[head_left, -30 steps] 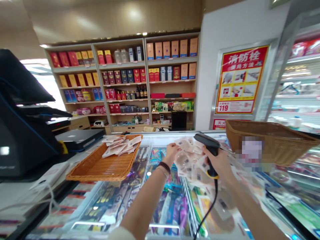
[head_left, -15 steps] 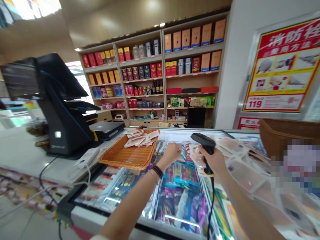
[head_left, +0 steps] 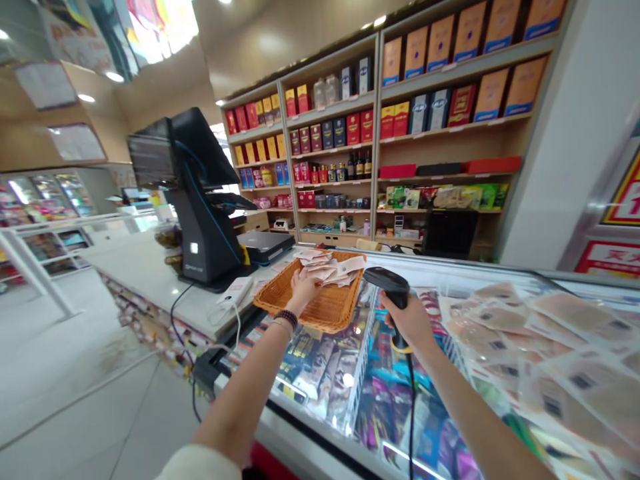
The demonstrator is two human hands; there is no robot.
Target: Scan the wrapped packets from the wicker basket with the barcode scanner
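Note:
My left hand (head_left: 305, 288) reaches into an orange wicker basket (head_left: 334, 319), at the edge of a pile of small flat packets (head_left: 327, 267). Its fingers bend down at the packets, and whether they grip one cannot be made out. A dark bracelet circles that wrist. In my right hand (head_left: 411, 319) is a black handheld scanner (head_left: 387, 280), held upright by its handle, its head above my fingers and its cable hanging down. Many clear flat packets with barcodes (head_left: 560, 347) lie on the glass freezer top at the right.
A black display terminal (head_left: 207, 220) stands on the white counter (head_left: 130, 257) left of the basket, near a grey flat device (head_left: 265, 245). Cables (head_left: 173, 320) hang by the counter's edge. Wrapped goods show under the freezer glass (head_left: 320, 373). Shelves of boxes (head_left: 375, 127) stand behind.
My left hand has moved left, from over the freezer into the basket. My right hand still holds the scanner, now farther from the packets on the right. The view has turned left.

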